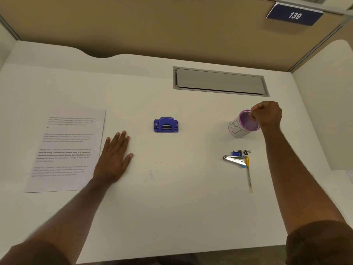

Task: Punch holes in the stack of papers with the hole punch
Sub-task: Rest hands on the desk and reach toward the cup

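A blue hole punch (165, 125) sits upright near the middle of the white desk (172, 197). The stack of printed papers (66, 150) lies flat at the left. My left hand (113, 158) rests palm down on the desk just right of the papers, fingers spread, holding nothing. My right hand (267, 115) is at the right, its fingers pinched on the far rim of a purple cup (242, 124), which leans tilted toward me. Neither hand touches the punch.
A nail clipper, binder clips and a yellow-tipped pen (241, 159) lie in a small cluster below the cup. A grey cable tray lid (219, 81) is set into the desk at the back. Beige partition walls enclose the desk.
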`<action>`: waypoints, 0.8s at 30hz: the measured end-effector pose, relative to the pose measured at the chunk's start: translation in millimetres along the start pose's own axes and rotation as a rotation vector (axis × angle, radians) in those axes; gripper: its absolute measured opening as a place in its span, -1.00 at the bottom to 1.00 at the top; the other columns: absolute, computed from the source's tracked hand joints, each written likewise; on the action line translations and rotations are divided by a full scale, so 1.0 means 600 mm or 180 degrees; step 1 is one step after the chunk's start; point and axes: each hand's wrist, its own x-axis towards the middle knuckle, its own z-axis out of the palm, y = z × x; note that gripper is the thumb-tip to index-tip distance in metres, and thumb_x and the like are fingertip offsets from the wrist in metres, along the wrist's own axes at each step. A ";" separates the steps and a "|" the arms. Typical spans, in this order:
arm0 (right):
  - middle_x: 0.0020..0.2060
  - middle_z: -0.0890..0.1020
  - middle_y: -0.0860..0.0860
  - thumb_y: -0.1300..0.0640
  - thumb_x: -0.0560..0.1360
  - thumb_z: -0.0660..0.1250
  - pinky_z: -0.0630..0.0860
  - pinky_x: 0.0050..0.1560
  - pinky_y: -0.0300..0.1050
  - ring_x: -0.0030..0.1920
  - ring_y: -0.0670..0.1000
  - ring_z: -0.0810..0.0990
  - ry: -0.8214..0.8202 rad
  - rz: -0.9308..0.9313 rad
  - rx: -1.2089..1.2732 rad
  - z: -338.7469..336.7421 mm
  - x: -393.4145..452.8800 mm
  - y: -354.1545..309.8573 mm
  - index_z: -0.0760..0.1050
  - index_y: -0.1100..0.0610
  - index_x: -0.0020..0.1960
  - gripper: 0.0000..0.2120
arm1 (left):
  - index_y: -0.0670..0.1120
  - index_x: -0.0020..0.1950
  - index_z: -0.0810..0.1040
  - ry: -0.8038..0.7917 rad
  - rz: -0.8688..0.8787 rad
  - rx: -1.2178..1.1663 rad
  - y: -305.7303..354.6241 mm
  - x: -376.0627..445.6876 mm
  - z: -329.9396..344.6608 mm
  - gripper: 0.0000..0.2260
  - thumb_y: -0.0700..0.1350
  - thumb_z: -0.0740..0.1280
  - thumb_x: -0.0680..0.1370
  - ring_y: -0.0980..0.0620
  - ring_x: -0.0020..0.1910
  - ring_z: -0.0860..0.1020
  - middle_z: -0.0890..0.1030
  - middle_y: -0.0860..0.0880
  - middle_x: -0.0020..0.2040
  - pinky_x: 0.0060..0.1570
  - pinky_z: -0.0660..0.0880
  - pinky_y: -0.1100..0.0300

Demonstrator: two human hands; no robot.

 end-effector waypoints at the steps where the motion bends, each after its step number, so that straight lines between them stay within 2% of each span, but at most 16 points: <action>1: -0.01 0.71 0.14 0.28 0.42 0.47 0.59 0.06 0.00 0.05 0.13 0.66 0.0107 -0.0081 0.0088 -0.003 -0.007 -0.005 0.68 0.23 0.03 -0.81 | -0.12 0.64 0.03 -0.0022 -0.0010 0.0002 0.002 0.001 -0.003 -0.39 0.15 -0.03 0.67 -0.05 0.65 -0.03 0.01 -0.06 0.67 0.60 -0.01 -0.14; 3: -0.04 0.73 0.12 0.26 0.44 0.45 0.60 0.07 -0.05 0.01 0.09 0.68 0.0357 -0.0305 0.0305 -0.008 -0.028 -0.021 0.70 0.21 0.02 -0.83 | -0.14 0.64 0.05 -0.0073 -0.0025 -0.0013 0.009 0.001 -0.010 -0.39 0.15 -0.02 0.66 -0.07 0.65 -0.02 0.03 -0.08 0.66 0.60 0.00 -0.15; 6: -0.12 0.74 0.10 0.23 0.45 0.41 0.50 -0.14 -0.42 -0.22 -0.07 0.66 0.0565 -0.0582 0.0725 -0.004 -0.075 -0.059 0.71 0.18 -0.02 -0.86 | -0.17 0.63 0.09 -0.0109 -0.0033 -0.0003 0.016 -0.001 -0.019 -0.39 0.14 -0.02 0.66 -0.11 0.64 0.03 0.07 -0.11 0.65 0.59 0.01 -0.17; 7: -0.17 0.74 0.10 0.23 0.44 0.38 0.49 -0.20 -0.46 -0.30 -0.10 0.65 0.0544 -0.0610 0.0959 0.003 -0.095 -0.074 0.71 0.17 -0.05 -0.85 | -0.17 0.63 0.10 -0.0136 -0.0043 -0.0005 0.017 -0.002 -0.021 -0.39 0.14 -0.03 0.66 -0.11 0.64 0.03 0.07 -0.12 0.65 0.59 0.00 -0.17; 9: -0.25 0.72 0.08 0.25 0.40 0.35 0.57 -0.20 -0.33 -0.33 -0.03 0.68 0.0358 -0.0588 0.1389 0.024 -0.141 -0.101 0.71 0.16 -0.08 -0.82 | -0.17 0.63 0.09 -0.0169 -0.0059 -0.0018 0.019 -0.003 -0.024 -0.39 0.15 -0.05 0.66 -0.11 0.64 0.02 0.05 -0.11 0.65 0.60 -0.03 -0.15; 12: -0.23 0.72 0.13 0.29 0.42 0.36 0.62 -0.04 0.09 -0.20 0.14 0.70 -0.0157 -0.0668 0.1697 0.084 -0.227 -0.135 0.70 0.18 -0.05 -0.83 | -0.16 0.63 0.08 -0.0173 -0.0052 -0.0037 0.018 -0.003 -0.029 -0.38 0.16 -0.06 0.66 -0.11 0.64 0.00 0.04 -0.11 0.66 0.60 -0.06 -0.13; 16: -0.08 0.74 -0.01 0.27 0.49 0.33 0.61 0.06 0.00 -0.07 -0.02 0.70 -0.0409 -0.1173 0.1331 0.186 -0.364 -0.140 0.70 0.10 0.03 -0.79 | -0.18 0.63 0.10 -0.0124 0.0005 -0.0078 0.018 -0.004 -0.030 -0.38 0.14 -0.07 0.66 -0.13 0.64 0.02 0.06 -0.13 0.65 0.60 -0.06 -0.15; 19: 0.18 0.67 0.02 0.23 0.57 0.28 0.51 0.28 -0.05 0.18 0.00 0.63 -0.0693 -0.1719 0.0835 0.253 -0.437 -0.113 0.62 0.12 0.24 -0.72 | -0.18 0.63 0.08 -0.0123 0.0007 -0.0049 0.019 -0.006 -0.030 -0.38 0.14 -0.12 0.65 -0.14 0.64 -0.01 0.03 -0.14 0.65 0.60 -0.08 -0.14; 22: 0.47 0.40 0.04 0.13 0.65 0.18 0.23 0.51 -0.07 0.48 0.00 0.35 -0.1026 -0.1741 0.0370 0.299 -0.463 -0.089 0.34 0.15 0.50 -0.57 | -0.17 0.63 0.05 -0.0146 -0.0002 -0.0047 0.018 -0.004 -0.030 -0.37 0.15 -0.15 0.64 -0.12 0.64 -0.04 0.00 -0.13 0.66 0.61 -0.09 -0.13; 24: 0.56 0.20 0.06 0.07 0.67 0.12 0.04 0.57 -0.04 0.57 0.00 0.12 -0.0989 -0.1931 -0.0027 0.321 -0.467 -0.082 0.13 0.20 0.57 -0.49 | -0.17 0.63 0.07 -0.0093 0.0002 -0.0029 0.016 -0.003 -0.028 -0.37 0.14 -0.15 0.64 -0.13 0.64 -0.02 0.02 -0.13 0.66 0.61 -0.08 -0.13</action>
